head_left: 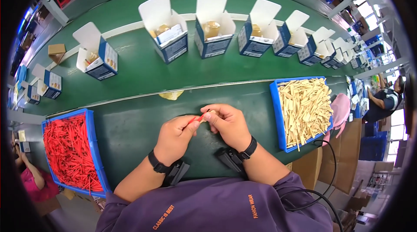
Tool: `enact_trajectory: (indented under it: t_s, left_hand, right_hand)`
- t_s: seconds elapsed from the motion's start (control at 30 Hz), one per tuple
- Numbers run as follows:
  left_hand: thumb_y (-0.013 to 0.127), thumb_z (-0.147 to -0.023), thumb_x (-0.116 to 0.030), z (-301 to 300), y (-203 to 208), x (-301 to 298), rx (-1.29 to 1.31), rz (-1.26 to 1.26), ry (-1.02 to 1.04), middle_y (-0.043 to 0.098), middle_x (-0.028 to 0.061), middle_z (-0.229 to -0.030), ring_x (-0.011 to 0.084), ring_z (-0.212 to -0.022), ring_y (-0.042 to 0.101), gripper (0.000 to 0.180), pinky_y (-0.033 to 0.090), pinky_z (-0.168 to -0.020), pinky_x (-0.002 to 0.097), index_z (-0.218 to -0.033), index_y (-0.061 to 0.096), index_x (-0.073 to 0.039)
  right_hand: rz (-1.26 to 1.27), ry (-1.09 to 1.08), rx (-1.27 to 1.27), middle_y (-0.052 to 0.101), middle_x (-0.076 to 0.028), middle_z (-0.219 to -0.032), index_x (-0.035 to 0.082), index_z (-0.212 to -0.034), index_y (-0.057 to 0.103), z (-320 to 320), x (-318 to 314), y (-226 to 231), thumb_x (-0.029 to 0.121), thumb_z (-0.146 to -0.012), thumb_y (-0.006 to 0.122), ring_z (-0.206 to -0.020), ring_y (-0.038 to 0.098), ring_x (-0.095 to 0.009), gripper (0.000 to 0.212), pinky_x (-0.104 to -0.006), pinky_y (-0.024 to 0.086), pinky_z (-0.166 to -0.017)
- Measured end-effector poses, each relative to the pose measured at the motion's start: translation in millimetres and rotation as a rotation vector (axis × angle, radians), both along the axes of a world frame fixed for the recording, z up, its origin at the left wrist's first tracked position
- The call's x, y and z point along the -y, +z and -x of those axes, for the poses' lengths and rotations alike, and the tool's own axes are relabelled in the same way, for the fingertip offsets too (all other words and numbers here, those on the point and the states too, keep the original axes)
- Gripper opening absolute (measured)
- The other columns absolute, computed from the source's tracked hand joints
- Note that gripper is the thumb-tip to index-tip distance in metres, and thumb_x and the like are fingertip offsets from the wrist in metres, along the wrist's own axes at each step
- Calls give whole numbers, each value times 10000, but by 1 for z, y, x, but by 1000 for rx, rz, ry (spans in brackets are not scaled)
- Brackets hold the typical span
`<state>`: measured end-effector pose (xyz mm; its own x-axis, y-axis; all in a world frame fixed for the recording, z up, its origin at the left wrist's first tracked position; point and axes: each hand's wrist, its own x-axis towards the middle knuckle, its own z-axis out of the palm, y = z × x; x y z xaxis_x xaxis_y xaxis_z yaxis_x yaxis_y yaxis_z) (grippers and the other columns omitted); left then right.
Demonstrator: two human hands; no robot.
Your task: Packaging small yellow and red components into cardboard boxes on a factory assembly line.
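Observation:
My left hand (174, 137) and my right hand (230, 124) meet over the green bench, fingertips nearly touching. Between them is a thin red stick (200, 118) with a dark tip, its lower end pinched by my left fingers. My right thumb and forefinger close around its upper end, together with a small pale wooden piece that is mostly hidden. At the left a blue tray (92, 143) holds a heap of similar red sticks (69, 154). At the right another blue tray (278, 114) is heaped with small flat wooden pieces (304, 110).
A row of open blue-and-white boxes (216, 45) lines the conveyor (130, 88) beyond the bench. A yellowish scrap (171, 95) lies at the bench's far edge. Right of the wooden pieces are a pink bag (340, 109) and black cable (332, 158). A co-worker (384, 101) sits far right.

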<state>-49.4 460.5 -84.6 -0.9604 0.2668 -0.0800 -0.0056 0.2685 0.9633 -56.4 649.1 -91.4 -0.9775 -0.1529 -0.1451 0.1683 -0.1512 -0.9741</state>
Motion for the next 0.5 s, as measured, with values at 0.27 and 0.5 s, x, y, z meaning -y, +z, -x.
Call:
enact_trajectory:
  t_s: [0.27, 0.5]
  left_hand:
    - [552, -1005, -152, 4, -2, -3, 161, -125, -14, 625, -6, -781, 67, -636, 489, 221, 410, -576, 229, -1106, 677, 1]
    - [493, -1034, -149, 5, -11, -5, 261, -413, 129, 539, -12, -721, 66, -578, 421, 223, 357, -512, 216, -1151, 619, -7]
  right_hand:
    - [-269, -37, -77, 698, -30, -844, -19, -1013, 702, 8, -23, 32, 102, -939, 686, -727, 631, -79, 142, -227, 518, -658]
    - [-923, -409, -887, 719, -117, -843, 7, -925, 718, 131, -40, 112, 168, -899, 700, -734, 693, -242, 164, -336, 541, -681]
